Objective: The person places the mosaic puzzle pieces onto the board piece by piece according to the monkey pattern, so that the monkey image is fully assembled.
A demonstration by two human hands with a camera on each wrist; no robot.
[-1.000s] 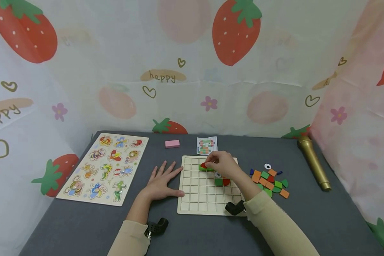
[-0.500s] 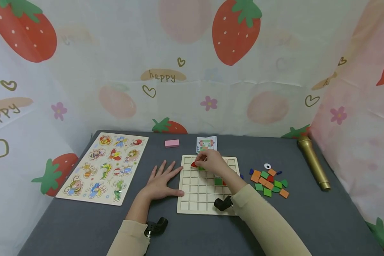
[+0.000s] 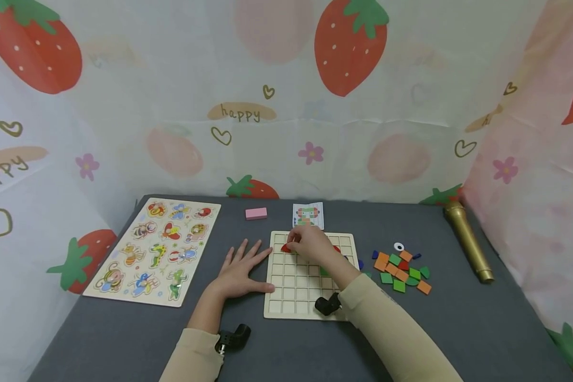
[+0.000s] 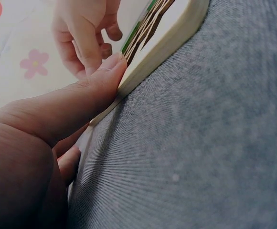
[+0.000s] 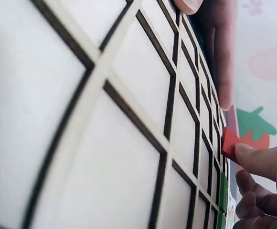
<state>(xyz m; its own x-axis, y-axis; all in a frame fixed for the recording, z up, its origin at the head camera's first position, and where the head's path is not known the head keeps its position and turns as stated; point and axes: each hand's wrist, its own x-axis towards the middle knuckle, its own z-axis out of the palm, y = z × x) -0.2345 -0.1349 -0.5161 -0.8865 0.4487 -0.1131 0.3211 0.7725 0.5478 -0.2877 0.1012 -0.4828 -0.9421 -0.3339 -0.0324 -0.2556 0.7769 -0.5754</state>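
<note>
My right hand (image 3: 310, 245) is over the far left part of a pale wooden grid board (image 3: 286, 305). Its thumb and fingertips pinch a small red tile (image 5: 229, 143) at the board's upper-left squares. Green tiles (image 5: 223, 191) sit in the grid beside it, partly hidden by that hand in the head view. Another red tile (image 3: 336, 249) shows past the wrist. My left hand (image 3: 239, 275) lies with fingers spread on the table, left of the board. Its thumb (image 4: 107, 71) touches the board's edge.
Loose orange, green, red and blue tiles with a white ring (image 3: 399, 246) lie right of the board. Behind it are a pattern card (image 3: 308, 215) and a pink block (image 3: 255, 214). An insect picture board (image 3: 164, 249) lies left, a gold cylinder (image 3: 468, 241) far right.
My right hand has moved left across the top of the board with the red tile, from above the green tiles to the squares left of them. My left hand has stayed in place.
</note>
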